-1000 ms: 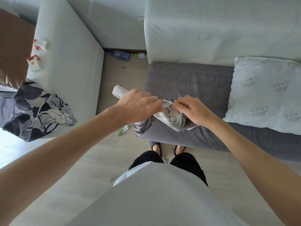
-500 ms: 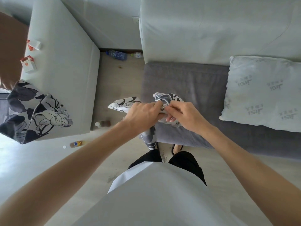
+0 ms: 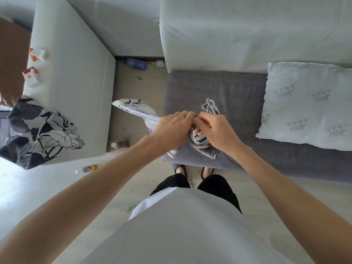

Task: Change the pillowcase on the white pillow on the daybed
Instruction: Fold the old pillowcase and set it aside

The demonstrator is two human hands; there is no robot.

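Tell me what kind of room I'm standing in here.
Most likely a home living room or lounge. A daybed with a grey seat cushion holds a bare white pillow, a pale upholstered ottoman stands beside it, and plastic bottles lie on the wood-look floor.

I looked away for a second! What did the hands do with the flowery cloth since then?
Both hands, left and right, kept their grip on the flowery pillowcase and worked it looser: one end now sticks out to the left over the floor, and a loop pokes up past the fingers. The white pillow stayed on the daybed, bare.
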